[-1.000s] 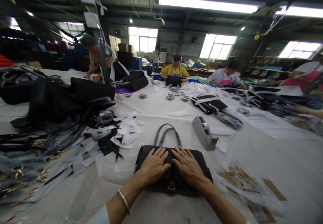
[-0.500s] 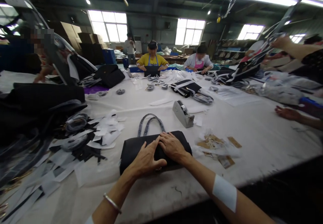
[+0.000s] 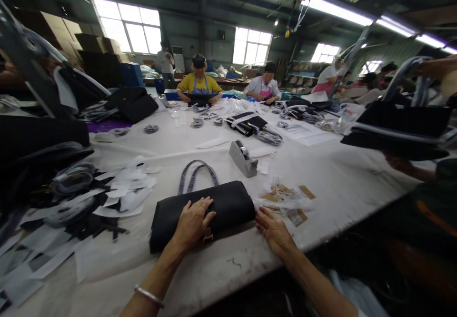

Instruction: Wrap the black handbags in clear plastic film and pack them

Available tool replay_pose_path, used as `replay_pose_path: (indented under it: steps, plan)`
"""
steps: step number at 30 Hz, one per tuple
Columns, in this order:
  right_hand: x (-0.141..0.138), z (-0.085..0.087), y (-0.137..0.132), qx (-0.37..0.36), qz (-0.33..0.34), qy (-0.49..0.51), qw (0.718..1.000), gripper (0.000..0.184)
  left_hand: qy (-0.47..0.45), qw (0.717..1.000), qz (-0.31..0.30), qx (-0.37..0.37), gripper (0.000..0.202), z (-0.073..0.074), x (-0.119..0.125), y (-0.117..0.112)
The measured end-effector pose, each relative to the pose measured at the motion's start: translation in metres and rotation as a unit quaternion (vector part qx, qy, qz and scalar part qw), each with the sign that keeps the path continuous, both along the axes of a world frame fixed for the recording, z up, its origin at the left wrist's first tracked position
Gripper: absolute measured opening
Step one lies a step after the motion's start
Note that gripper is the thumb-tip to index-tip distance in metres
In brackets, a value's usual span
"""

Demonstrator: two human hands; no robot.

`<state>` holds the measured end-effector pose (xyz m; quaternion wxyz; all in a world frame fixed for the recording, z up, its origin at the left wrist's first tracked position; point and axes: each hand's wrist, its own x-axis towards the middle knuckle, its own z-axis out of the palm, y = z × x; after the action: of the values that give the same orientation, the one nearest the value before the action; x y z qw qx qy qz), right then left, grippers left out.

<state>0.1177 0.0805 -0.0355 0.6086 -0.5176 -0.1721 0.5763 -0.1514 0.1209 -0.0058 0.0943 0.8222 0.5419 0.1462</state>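
Observation:
A black handbag (image 3: 223, 205) lies flat in front of me, its wrapped handles (image 3: 197, 172) looping away toward the far side. My left hand (image 3: 193, 222) rests open on top of the bag, fingers spread over its surface. Near its thumb a small metal clasp (image 3: 207, 235) shows at the bag's front edge. At the bag's right end is my right hand (image 3: 273, 229), fingers stretched out, fingertips at or very near the corner. Just beyond that hand lie brown paper tags (image 3: 280, 194) with white strings and clear plastic.
A grey tape dispenser (image 3: 243, 159) stands behind the bag. White paper pieces (image 3: 132, 186) and black bags (image 3: 41, 138) lie on the left. On the right, another person's hand (image 3: 441, 69) holds up a black bag (image 3: 403, 124). Co-workers (image 3: 200, 84) sit across the table.
My right hand has moved off the bag's top to its right end. The left hand stays on top. My view has turned right, and a bag held by a co-worker has appeared there.

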Motion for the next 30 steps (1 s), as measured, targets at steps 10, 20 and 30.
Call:
replay_pose_path:
  steps: [10,20,30]
  plan:
    - [-0.011,0.001,0.027,0.033,-0.031,0.010,0.999,0.042,-0.019,1.000,0.005,-0.006,0.035,0.003,0.000,0.000]
    - [-0.010,0.008,0.020,0.038,-0.064,-0.018,0.997,0.037,-0.009,1.000,0.005,-0.009,0.036,0.009,0.001,-0.003]
    - [0.013,0.032,0.039,0.093,-0.094,-0.088,0.987,0.038,-0.018,1.000,0.008,-0.007,0.034,0.009,0.002,-0.003]
